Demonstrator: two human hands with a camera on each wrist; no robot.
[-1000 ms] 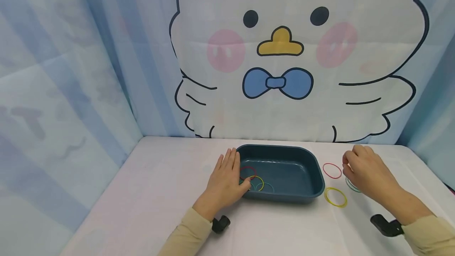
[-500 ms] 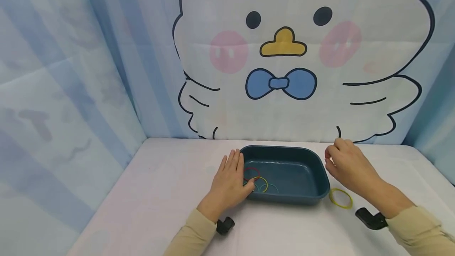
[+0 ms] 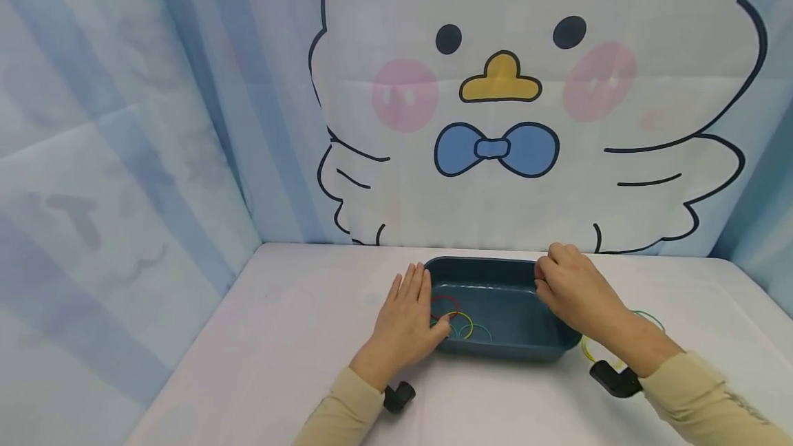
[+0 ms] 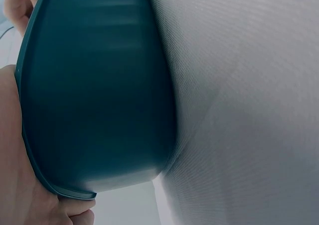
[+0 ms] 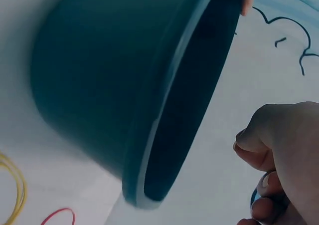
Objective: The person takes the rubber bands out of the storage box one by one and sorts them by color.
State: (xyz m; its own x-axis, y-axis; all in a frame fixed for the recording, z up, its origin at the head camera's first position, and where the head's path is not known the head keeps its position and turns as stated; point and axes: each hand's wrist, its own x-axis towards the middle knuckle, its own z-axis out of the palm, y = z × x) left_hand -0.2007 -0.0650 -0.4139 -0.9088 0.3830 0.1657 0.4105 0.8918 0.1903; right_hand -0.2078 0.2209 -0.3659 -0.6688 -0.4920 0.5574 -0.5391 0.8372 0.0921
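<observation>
My left hand (image 3: 404, 325) rests against the left end of a dark teal tray (image 3: 508, 351), fingers straight along its side and thumb over the near rim. Inside lie a red rubber band (image 3: 445, 298), a yellow rubber band (image 3: 471, 325) and thin green rubber bands (image 3: 483, 328). My right hand (image 3: 576, 291) is above the tray's right end, fingers curled and thumb against the index finger. In the right wrist view no band shows at its fingertips; I cannot tell whether it pinches one. Left wrist view: the tray's outer wall (image 4: 99, 95) fills much of the picture.
Right of the tray, partly behind my right forearm, lie a green rubber band (image 3: 649, 315) and yellow rubber bands (image 3: 588, 351). In the right wrist view a red rubber band (image 5: 61, 212) lies near them. A printed cloth backdrop (image 3: 495, 212) stands behind the table.
My right hand has moved left from over the bands on the table to the tray's right end. The left hand stays at the tray, and the whole view has shifted slightly.
</observation>
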